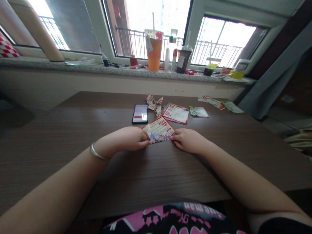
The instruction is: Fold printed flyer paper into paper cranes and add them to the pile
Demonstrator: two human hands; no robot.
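1. Brown desk (73,139) beneath a windowsill (126,72).
2. Left hand (131,138): fingers gripping the left end of a printed sheet (158,128); phone (140,119) just beyond.
3. Printed sheet: between both hands, over the desk; folding seems in hand, calling next for a firm, even crease.
4. Right hand (187,139): fingers pinching its right end.

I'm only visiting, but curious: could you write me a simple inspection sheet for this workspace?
Surface: brown wood-grain table.
Things being handled: printed sheet, near edge apparently folded over; paper stack just beyond it.
Clutter: phone with lit screen beside a folded paper piece; small cards and loose papers farther right.
Hands: left hand holds the sheet's left end; right hand holds its right end.
Cables: nothing seen.
Surroundings: windowsill holding an orange drink, a dark cup and other items; windows behind; grey curtain at right.
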